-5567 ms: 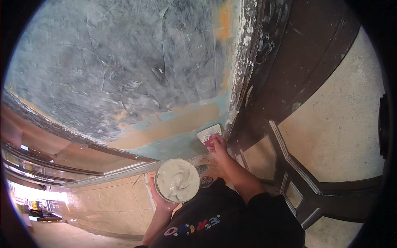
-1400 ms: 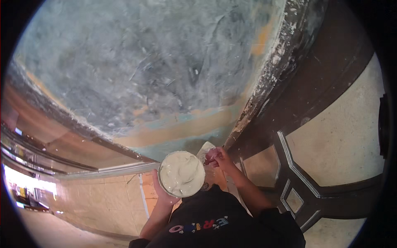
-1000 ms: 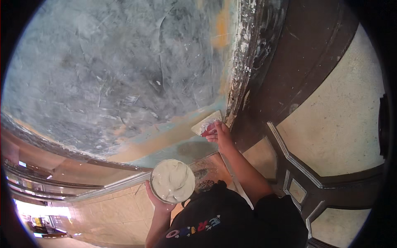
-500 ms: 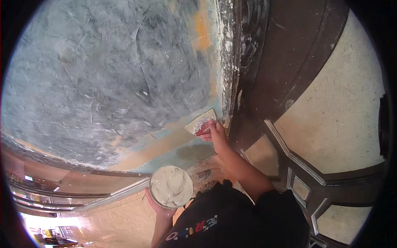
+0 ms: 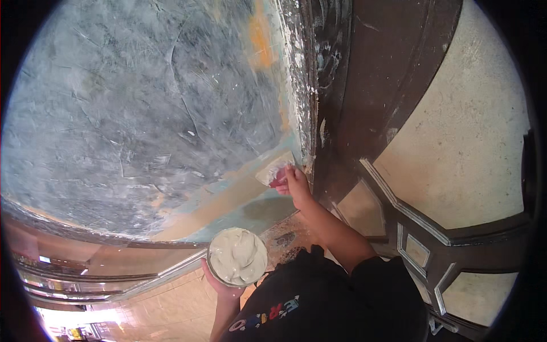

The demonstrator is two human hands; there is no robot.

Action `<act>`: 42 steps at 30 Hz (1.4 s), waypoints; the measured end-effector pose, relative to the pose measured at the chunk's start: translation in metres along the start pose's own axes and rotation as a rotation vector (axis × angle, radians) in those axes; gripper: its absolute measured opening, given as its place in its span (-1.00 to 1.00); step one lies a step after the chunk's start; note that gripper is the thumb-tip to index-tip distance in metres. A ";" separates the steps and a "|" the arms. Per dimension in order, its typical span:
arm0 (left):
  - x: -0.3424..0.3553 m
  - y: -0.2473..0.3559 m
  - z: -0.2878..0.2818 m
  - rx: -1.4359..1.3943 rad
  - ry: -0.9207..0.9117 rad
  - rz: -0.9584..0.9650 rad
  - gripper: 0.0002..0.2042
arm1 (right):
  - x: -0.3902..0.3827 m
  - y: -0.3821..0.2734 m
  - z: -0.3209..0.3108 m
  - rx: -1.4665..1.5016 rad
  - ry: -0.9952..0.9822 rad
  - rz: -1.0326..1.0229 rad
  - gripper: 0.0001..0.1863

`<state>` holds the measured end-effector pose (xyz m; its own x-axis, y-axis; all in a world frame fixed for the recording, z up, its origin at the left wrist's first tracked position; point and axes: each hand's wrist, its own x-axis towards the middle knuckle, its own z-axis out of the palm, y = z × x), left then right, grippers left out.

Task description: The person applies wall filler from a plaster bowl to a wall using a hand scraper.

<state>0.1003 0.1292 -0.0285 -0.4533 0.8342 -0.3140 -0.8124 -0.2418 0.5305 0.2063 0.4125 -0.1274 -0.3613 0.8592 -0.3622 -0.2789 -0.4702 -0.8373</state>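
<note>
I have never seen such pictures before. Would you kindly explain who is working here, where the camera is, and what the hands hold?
There is no machine here: you see a person's two bare hands. The camera is worn on the head and looks down. Its wide lens makes straight edges bend and leaves the corners black. The dark shirt at the bottom belongs to the same person.

The left hand holds a round tub filled with pale, creamy paste. The right hand holds a scraper with a reddish handle and a pale, smeared blade, over the wall; firm contact is hard to judge.

The wall is mostly patchy grey, with a tan band low down and an orange patch higher up.
</note>
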 end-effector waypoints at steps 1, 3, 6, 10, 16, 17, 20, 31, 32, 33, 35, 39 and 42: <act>-0.002 0.000 0.002 0.002 -0.002 -0.002 -0.29 | -0.003 0.010 -0.007 -0.004 0.070 0.057 -0.59; -0.002 0.000 0.005 -0.051 -0.005 -0.019 -0.28 | -0.003 0.041 -0.031 -0.006 0.076 0.105 -0.58; -0.002 0.001 0.000 -0.024 0.006 -0.007 -0.28 | -0.015 0.034 -0.023 -0.009 0.098 0.166 -0.58; -0.003 0.002 -0.008 0.063 -0.028 0.006 -0.29 | -0.009 0.001 0.006 0.037 0.024 -0.013 -0.59; -0.002 0.003 -0.001 0.063 -0.004 -0.003 -0.29 | 0.011 0.059 -0.043 -0.054 0.127 0.178 -0.58; -0.004 0.002 0.002 0.009 -0.007 -0.010 -0.29 | 0.007 0.062 -0.046 -0.053 0.125 0.176 -0.58; -0.003 0.002 0.001 -0.012 -0.024 -0.016 -0.29 | 0.001 0.060 -0.044 -0.036 0.146 0.209 -0.56; 0.000 0.001 -0.021 0.202 -0.010 0.047 -0.29 | 0.017 0.069 -0.059 -0.066 0.053 0.203 -0.55; 0.000 0.001 -0.020 0.339 -0.020 0.104 -0.29 | 0.014 0.069 -0.056 -0.067 0.049 0.205 -0.55; 0.000 0.001 -0.020 0.340 -0.017 0.108 -0.29 | 0.011 0.069 -0.052 -0.043 0.067 0.181 -0.55; -0.003 0.002 -0.015 0.067 0.019 0.022 -0.28 | 0.003 0.054 -0.035 -0.015 0.068 0.139 -0.53; -0.003 0.002 -0.009 0.037 0.025 -0.025 -0.28 | 0.022 0.036 -0.024 0.010 0.008 0.030 -0.53; -0.001 0.002 -0.014 0.083 0.022 -0.024 -0.28 | 0.028 0.061 -0.052 -0.052 0.072 0.131 -0.53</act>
<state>0.0942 0.1212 -0.0384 -0.4432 0.8278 -0.3440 -0.7900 -0.1794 0.5863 0.2256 0.4187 -0.2101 -0.3267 0.8044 -0.4961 -0.1867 -0.5695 -0.8005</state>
